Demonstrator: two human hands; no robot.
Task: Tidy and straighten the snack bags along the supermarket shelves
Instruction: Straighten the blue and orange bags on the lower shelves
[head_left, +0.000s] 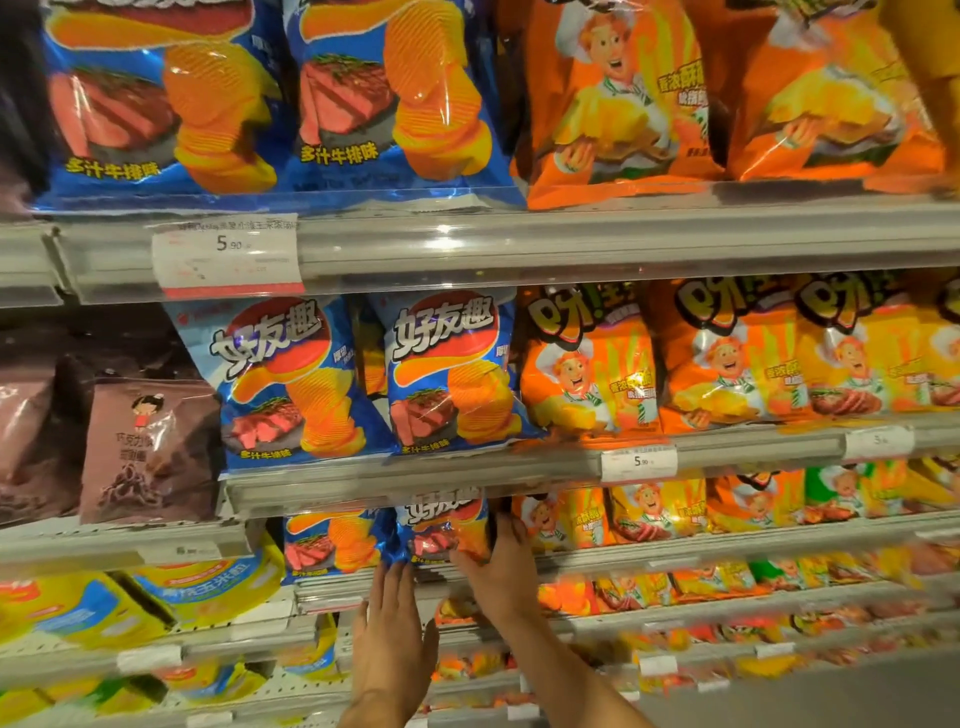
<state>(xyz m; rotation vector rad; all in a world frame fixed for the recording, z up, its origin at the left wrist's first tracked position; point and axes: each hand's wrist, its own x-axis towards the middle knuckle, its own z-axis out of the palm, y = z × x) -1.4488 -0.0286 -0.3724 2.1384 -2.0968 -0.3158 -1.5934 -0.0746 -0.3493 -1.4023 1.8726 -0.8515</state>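
Third shelf down, blue steak-flavour chip bag (447, 525): stood at the shelf front, just right of a matching blue bag (332, 543). Your right hand (501, 564) gripped its right edge, fingers curled round it. Your left hand (395, 618) lay flat with straight fingers, tips touching its lower left corner. Orange chef bags (644, 514) stood just beside, rightward.

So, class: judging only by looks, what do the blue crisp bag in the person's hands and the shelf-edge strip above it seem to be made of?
Blue crisp bag: likely thin glossy plastic film, perhaps foil-lined; it creases and glints where the right hand grips it and the left hand touches it.
Shelf-edge strip: apparently clear hard plastic over a grey rail; the price label shows through it.
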